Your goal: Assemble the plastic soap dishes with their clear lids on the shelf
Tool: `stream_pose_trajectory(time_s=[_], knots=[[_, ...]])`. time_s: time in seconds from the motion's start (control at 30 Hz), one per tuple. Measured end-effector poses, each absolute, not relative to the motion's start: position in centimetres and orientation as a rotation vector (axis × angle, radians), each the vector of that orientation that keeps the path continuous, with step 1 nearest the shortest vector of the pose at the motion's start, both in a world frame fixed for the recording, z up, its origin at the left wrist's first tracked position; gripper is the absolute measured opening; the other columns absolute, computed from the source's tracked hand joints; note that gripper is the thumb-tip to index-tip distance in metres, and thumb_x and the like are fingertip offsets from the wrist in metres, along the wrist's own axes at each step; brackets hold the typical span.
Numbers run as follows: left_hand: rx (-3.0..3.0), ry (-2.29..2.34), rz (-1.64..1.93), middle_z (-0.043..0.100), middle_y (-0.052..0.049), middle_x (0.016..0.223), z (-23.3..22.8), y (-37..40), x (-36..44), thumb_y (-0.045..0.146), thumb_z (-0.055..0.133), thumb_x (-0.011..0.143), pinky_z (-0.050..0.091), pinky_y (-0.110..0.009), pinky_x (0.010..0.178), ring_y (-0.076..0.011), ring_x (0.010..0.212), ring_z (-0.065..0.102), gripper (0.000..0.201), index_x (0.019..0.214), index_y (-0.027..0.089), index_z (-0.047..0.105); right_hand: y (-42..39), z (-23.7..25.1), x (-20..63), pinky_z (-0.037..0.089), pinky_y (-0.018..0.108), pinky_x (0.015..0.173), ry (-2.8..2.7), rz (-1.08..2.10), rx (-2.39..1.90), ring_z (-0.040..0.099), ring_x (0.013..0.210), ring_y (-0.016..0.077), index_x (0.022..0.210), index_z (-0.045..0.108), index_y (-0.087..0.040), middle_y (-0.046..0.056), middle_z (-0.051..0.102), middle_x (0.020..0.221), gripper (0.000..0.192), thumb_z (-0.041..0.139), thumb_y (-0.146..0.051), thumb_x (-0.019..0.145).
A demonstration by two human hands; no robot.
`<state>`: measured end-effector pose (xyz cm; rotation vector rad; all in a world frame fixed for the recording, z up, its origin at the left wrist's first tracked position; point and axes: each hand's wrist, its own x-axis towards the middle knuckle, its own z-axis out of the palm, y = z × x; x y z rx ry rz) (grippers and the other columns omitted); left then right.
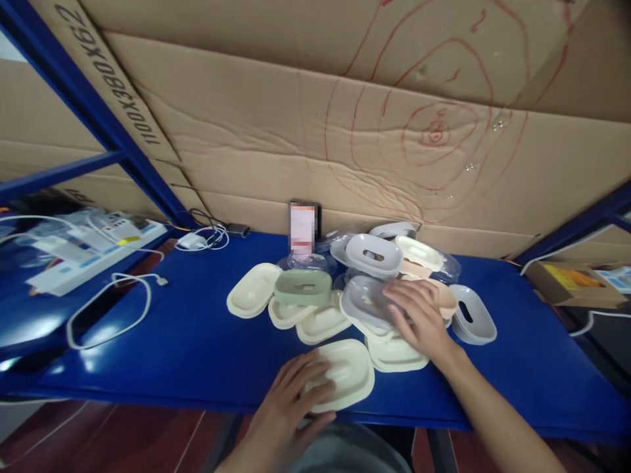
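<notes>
Left hand (290, 401) lies open, flat on a cream tray (342, 374) at the blue table's (187, 348) near edge; right hand (419, 315), fingers spread, grips nothing atop the pile (374, 302). Best steady both before lifting.

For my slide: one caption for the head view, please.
Left hand on cream dish, right hand on pile.

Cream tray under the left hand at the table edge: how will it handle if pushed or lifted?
The cream tray looks like thin moulded plastic, so probably light and stiff. Its glossy surface on the smooth blue table suggests it slides easily. Flat and oval, it seems unlikely to roll. The left hand rests on it.
</notes>
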<state>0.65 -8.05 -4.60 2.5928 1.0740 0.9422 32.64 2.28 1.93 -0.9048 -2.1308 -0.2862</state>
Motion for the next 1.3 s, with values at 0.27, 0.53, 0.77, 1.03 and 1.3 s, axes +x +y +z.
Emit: stream_pose_trajectory(time_s=[0.27, 0.53, 0.77, 1.03, 1.3], knots=[[2.579, 1.055, 0.949, 0.075, -0.009, 0.134, -4.1, -7.8, 0.7, 0.033, 0.070, 0.104, 0.061, -0.041, 0.108, -0.0275, 0.136, 0.066, 0.019, 0.121, 0.028, 0.074, 1.7, 1.7, 31.1, 0.047, 0.042, 0.106, -2.226, -0.195, -0.767, 0.073, 0.111, 0.0213, 0.132, 0.068, -0.020, 0.007, 0.081, 0.117, 0.031, 0.064, -0.012, 0.102], [2.543, 1.009, 0.954, 0.074, -0.010, 0.133, -3.7, -7.3, 1.5, 0.031, 0.067, 0.105, 0.060, -0.041, 0.107, -0.0258, 0.130, 0.069, 0.018, 0.123, 0.027, 0.072, 1.4, 1.2, 30.5, 0.055, 0.038, 0.093, -2.282, -0.193, -0.687, 0.073, 0.109, 0.0213, 0.123, 0.072, -0.021, 0.006, 0.082, 0.111, 0.023, 0.064, -0.015, 0.103], [2.512, 1.013, 0.935, 0.074, -0.010, 0.133, -4.0, -7.2, 1.4, 0.035, 0.070, 0.104, 0.060, -0.043, 0.106, -0.0263, 0.128, 0.070, 0.019, 0.121, 0.028, 0.074, 1.3, 1.0, 30.2, 0.056, 0.040, 0.092, -2.272, -0.173, -0.704, 0.073, 0.108, 0.0229, 0.121, 0.073, -0.021, 0.007, 0.080, 0.110, 0.021, 0.062, -0.017, 0.104], [2.490, 1.020, 0.907, 0.073, -0.009, 0.135, -4.3, -7.3, 1.4, 0.033, 0.074, 0.101, 0.060, -0.042, 0.107, -0.0266, 0.130, 0.067, 0.021, 0.122, 0.029, 0.074, 1.5, 0.7, 30.2, 0.056, 0.040, 0.091, -2.288, -0.121, -0.712, 0.072, 0.110, 0.0226, 0.124, 0.072, -0.023, 0.007, 0.079, 0.111, 0.024, 0.059, -0.017, 0.105], [2.494, 1.015, 0.889, 0.072, -0.010, 0.137, -4.4, -7.3, 1.4, 0.032, 0.073, 0.101, 0.059, -0.044, 0.108, -0.0268, 0.132, 0.066, 0.022, 0.123, 0.028, 0.072, 1.4, 0.9, 29.9, 0.055, 0.039, 0.090, -2.257, -0.124, -0.696, 0.072, 0.108, 0.0219, 0.120, 0.072, -0.021, 0.007, 0.079, 0.108, 0.019, 0.060, -0.016, 0.105]])
